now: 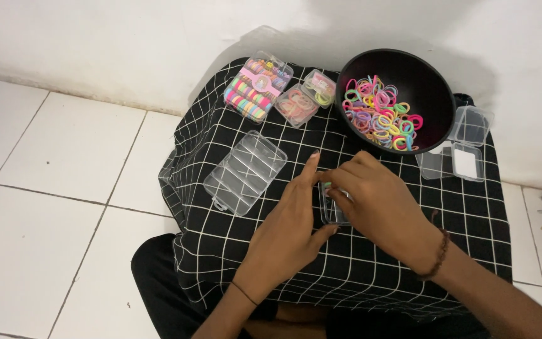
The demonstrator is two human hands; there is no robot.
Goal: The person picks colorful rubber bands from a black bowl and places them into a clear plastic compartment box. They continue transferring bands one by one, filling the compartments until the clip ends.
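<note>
Small clear plastic box (pixel 332 210) gripped between left hand (pixel 290 232) and right hand (pixel 377 207) on black grid-patterned cloth (pixel 233 251), empty compartment box (pixel 246 172) just left, black bowl (pixel 431 88) of coloured hair ties (pixel 381 116) behind, filled boxes (pixel 258 85) at the far edge.

Bowl (pixel 437 94) back right with bands (pixel 381 119) in it, 2 hands (pixel 290 232) (pixel 381 207) around a small box (pixel 332 210), I think.

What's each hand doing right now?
Left hand: steadying the small clear plastic box.
Right hand: fingers pinched over the same box; contents unclear.
</note>
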